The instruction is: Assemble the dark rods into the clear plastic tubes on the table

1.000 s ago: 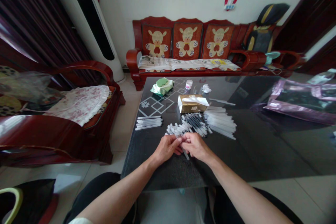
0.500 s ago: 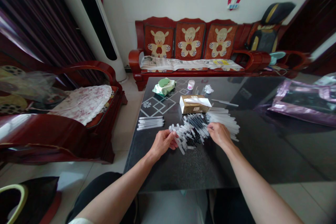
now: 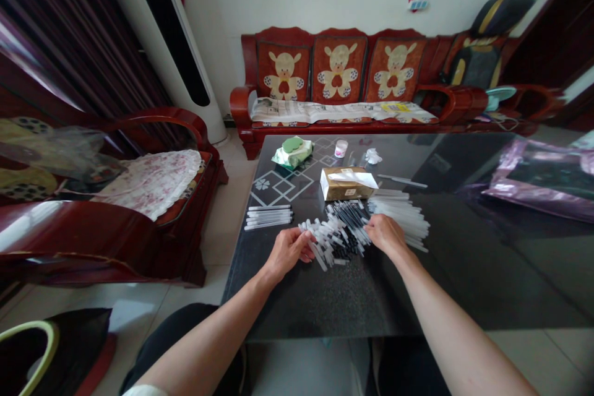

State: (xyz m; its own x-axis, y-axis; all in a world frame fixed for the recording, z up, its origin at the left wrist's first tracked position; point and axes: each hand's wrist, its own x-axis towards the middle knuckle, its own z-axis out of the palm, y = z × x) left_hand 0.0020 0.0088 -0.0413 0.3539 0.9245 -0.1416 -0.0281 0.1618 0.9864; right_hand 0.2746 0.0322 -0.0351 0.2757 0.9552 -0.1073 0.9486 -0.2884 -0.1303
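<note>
My left hand (image 3: 288, 253) is at the left edge of a heap of short white pen caps (image 3: 331, 235), thumb and curled fingers closed on a cap there. My right hand (image 3: 386, 235) lies between the dark pen refills (image 3: 350, 215) and a fan of clear white pen barrels (image 3: 403, 213). Its fingers are pinched together at the refills' right ends; what is between them is hidden. Small black pen parts (image 3: 343, 252) lie among the caps in the middle. To the left, several white pens with black ends (image 3: 268, 216) rest side by side in a row.
Behind the pen parts stands a gold tissue box (image 3: 346, 189). Farther back on the dark table (image 3: 315, 309) are a green wipes pack (image 3: 293, 151), a small jar (image 3: 341, 148) and a crumpled tissue (image 3: 372, 156). A purple-edged plastic bag (image 3: 524, 189) lies at the right.
The view has shifted slightly, so the table items appear a little farther right. My right hand has moved slightly left relative to the barrels; my left hand stays by the caps.
</note>
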